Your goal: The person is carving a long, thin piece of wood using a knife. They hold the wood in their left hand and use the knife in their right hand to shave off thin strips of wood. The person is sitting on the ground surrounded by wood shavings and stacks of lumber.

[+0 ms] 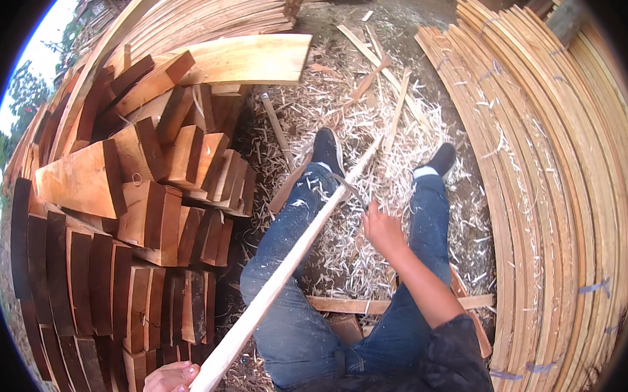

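Note:
A long pale wooden pole (282, 272) slants from the lower left up between my legs to the shavings, its far end narrowed. My left hand (171, 381) is closed around the near end, partly cut off by the picture's lower edge. Beside the pole's far part, my right hand (384, 229) is closed on the handle of a knife with a dark, curved blade (349, 188). That blade lies across the pole; the handle is mostly hidden by my fingers.
Piled wooden blocks (83, 179) rise close on the left, with a wide pale board (246, 58) on top. Long bundles of tied wooden strips (537, 227) line the right. Shavings (378, 262) and loose sticks (400, 109) cover the ground around my legs (291, 314).

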The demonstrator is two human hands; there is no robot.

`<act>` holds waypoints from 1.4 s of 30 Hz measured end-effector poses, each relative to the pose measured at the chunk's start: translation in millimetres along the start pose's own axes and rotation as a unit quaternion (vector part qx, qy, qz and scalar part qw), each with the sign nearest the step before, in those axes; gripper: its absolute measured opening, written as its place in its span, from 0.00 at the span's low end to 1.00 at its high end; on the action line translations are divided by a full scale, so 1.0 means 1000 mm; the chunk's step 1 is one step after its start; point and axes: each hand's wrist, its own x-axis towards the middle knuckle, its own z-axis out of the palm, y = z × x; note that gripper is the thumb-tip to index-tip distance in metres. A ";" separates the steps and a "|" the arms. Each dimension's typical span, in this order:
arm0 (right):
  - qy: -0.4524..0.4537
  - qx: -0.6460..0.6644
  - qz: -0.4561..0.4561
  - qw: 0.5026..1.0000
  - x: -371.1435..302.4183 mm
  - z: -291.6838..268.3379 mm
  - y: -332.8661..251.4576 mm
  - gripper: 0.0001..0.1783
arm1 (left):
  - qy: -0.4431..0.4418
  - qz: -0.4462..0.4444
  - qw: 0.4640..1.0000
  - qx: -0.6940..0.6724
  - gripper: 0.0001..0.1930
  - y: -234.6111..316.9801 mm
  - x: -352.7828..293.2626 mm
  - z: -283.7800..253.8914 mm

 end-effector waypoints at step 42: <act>-0.092 0.526 0.039 0.845 -0.189 -0.041 -0.124 0.12 | 0.325 -0.175 0.891 0.264 0.21 0.081 -0.068 -0.120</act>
